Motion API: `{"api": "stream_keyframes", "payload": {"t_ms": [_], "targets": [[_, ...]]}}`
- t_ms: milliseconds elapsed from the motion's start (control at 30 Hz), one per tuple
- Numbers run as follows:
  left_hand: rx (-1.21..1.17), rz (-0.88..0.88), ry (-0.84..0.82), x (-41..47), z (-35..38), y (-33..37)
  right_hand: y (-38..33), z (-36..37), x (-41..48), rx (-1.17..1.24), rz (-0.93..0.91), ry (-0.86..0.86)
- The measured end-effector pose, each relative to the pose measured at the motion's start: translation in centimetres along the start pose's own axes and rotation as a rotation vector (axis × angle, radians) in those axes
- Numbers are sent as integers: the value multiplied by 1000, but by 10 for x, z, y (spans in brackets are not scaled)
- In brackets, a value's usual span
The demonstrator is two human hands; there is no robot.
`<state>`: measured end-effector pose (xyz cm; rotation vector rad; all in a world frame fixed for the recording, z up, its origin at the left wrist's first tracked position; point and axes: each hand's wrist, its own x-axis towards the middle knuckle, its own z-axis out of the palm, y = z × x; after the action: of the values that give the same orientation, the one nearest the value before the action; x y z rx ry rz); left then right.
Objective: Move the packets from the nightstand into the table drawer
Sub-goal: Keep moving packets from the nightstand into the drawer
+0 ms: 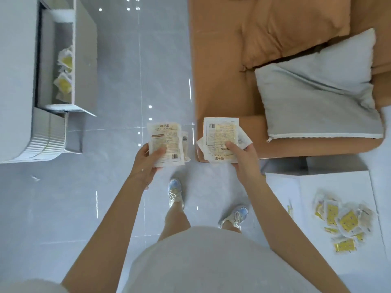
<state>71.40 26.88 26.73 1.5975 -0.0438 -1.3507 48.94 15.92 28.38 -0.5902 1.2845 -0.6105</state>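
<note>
The left hand (146, 163) grips a left stack of packets (166, 144), thumb on the front and fingers curled behind. The right hand (243, 160) grips a right stack (221, 138) the same way, printed side up; each seems to hold several, though the count is hard to tell. Both stacks hang over the floor (118, 187), between the counter's open drawer (84, 56) (a few drawer packets (64, 72) lie inside) and the nightstand (338, 187), where a loose pile (347, 223) rests.

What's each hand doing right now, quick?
Left hand: holding a small stack of packets.
Right hand: holding another stack of packets.
</note>
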Motion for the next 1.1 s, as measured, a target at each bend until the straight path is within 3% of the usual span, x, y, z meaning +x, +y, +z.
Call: {"api": "stream_keyframes", "payload": {"t_ms": [200,367,700,1100], "targets": [[-98,36,101,21,-116,51,2,129,26,-12,8,-89],[-197,41,174,50,-170,77,-2,205,52,-64,18,-136],[-315,51,274,125,-226,146,-34,334,135,-231,52,-193],[-511,61,416,234,-268,255,-95,513,255,-567,57,-437]]}}
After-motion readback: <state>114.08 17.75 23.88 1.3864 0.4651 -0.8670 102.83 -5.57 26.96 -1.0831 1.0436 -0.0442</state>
